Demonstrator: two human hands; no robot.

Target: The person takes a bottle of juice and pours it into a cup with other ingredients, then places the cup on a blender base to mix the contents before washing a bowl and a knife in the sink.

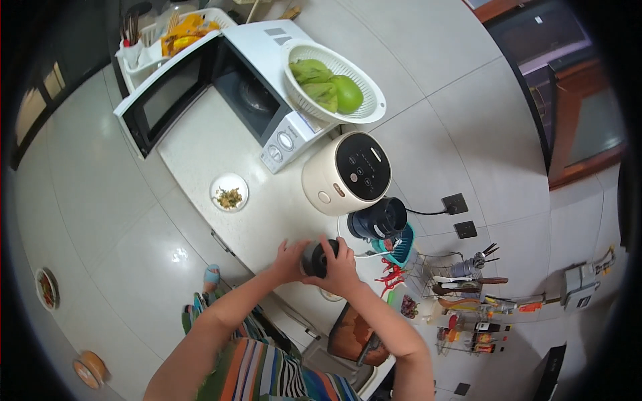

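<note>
Both my hands are around a small container with a black lid [317, 258], held over the white countertop [261, 225]. My left hand [290, 261] grips its side. The fingers of my right hand [342, 270] curl over the lid from the other side. What is inside the container I cannot tell. Just beyond my right hand stands a dark blue appliance base [378, 219], open at the top. A small white dish [218, 186] with chopped brownish-green food sits farther off to the left. Part of another small dish [329, 295] shows beneath my right wrist.
A cream countertop appliance [321, 173] stands near a microwave with its door [173, 95] swung open. On the microwave is a white colander [373, 100] of green fruit. Red chillies [392, 275], a teal basket [405, 245] and a wooden cutting board [353, 331] with a knife [368, 348] are rightward.
</note>
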